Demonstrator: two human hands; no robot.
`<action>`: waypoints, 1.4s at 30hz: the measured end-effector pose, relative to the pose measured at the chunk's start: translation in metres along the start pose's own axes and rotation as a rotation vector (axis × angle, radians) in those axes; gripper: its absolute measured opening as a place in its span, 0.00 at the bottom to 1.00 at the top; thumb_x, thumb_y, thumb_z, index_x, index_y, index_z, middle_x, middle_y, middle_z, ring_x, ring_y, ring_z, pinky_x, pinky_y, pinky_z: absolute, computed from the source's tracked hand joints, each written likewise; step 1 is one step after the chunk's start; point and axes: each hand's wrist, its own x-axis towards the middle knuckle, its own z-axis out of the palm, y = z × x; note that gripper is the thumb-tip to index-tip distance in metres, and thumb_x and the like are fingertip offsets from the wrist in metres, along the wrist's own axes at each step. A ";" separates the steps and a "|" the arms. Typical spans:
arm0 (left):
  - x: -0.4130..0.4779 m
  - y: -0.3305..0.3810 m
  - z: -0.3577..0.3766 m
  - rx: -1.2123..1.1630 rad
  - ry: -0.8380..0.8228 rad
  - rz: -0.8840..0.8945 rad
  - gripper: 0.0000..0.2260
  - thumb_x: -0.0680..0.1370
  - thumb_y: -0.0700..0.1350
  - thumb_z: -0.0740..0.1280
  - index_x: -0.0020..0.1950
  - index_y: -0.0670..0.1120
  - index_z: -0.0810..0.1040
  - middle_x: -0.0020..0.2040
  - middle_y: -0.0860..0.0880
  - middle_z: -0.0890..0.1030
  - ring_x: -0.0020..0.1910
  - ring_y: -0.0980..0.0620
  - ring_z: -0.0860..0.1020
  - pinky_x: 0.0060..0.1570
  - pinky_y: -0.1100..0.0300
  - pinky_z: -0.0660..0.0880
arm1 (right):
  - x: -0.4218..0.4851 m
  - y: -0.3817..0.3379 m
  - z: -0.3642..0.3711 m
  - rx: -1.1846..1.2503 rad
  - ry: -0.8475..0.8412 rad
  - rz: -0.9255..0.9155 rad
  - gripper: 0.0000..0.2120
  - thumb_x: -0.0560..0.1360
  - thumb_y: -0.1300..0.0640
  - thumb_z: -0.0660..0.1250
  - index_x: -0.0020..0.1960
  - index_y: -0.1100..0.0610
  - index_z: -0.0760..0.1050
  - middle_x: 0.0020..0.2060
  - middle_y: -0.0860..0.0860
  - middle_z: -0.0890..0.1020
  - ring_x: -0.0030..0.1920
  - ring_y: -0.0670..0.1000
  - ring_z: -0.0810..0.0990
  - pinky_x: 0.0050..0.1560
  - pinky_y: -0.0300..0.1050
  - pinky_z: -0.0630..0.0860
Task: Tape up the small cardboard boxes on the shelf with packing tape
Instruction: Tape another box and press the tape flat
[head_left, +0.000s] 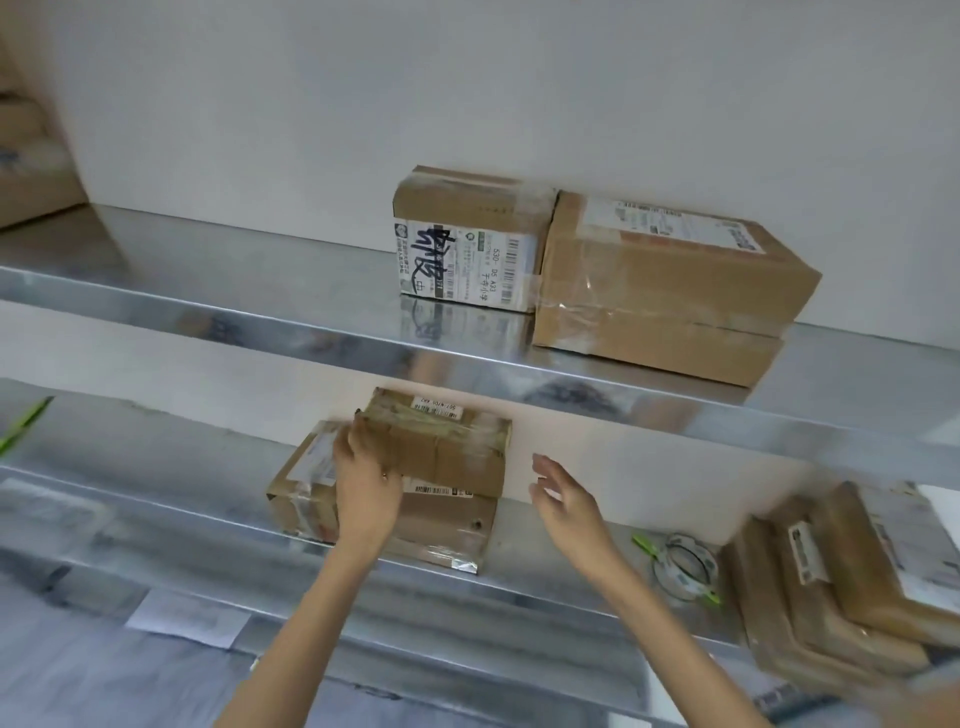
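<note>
A small taped cardboard box (441, 441) lies on top of a flatter cardboard box (441, 525) on the lower metal shelf (545, 582). My left hand (366, 478) rests on the left end of the upper box, fingers curled over its edge. To the right of the stack, my right hand (563, 499) hovers in the air with its fingers spread, touching nothing. A roll of clear packing tape (683, 566) with green parts lies on the shelf to the right of that hand.
Several blurred cardboard boxes (852, 577) are piled at the right end of the lower shelf. On the upper shelf (208, 291) two taped boxes, one labelled (467, 244) and one larger (670, 291), stand against the wall. A green object (23, 423) lies far left.
</note>
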 end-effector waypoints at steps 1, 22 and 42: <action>0.008 -0.003 0.001 0.006 -0.047 -0.038 0.35 0.74 0.32 0.61 0.79 0.42 0.51 0.74 0.37 0.58 0.66 0.35 0.68 0.63 0.45 0.70 | 0.011 0.000 0.007 -0.016 -0.044 0.044 0.22 0.81 0.57 0.58 0.74 0.53 0.61 0.73 0.48 0.66 0.71 0.48 0.66 0.70 0.42 0.63; -0.029 0.036 0.033 -0.223 0.068 0.114 0.25 0.71 0.27 0.63 0.66 0.42 0.69 0.59 0.46 0.72 0.55 0.51 0.72 0.57 0.63 0.69 | 0.009 0.056 -0.013 0.616 0.214 0.070 0.21 0.76 0.64 0.66 0.68 0.54 0.71 0.63 0.46 0.78 0.65 0.47 0.74 0.69 0.58 0.68; 0.005 0.029 0.029 -0.261 -0.036 -0.154 0.30 0.73 0.57 0.71 0.70 0.46 0.67 0.62 0.50 0.70 0.59 0.53 0.71 0.60 0.60 0.66 | 0.032 0.067 0.032 0.363 0.115 0.196 0.23 0.70 0.64 0.73 0.57 0.55 0.64 0.49 0.47 0.76 0.53 0.48 0.77 0.38 0.28 0.74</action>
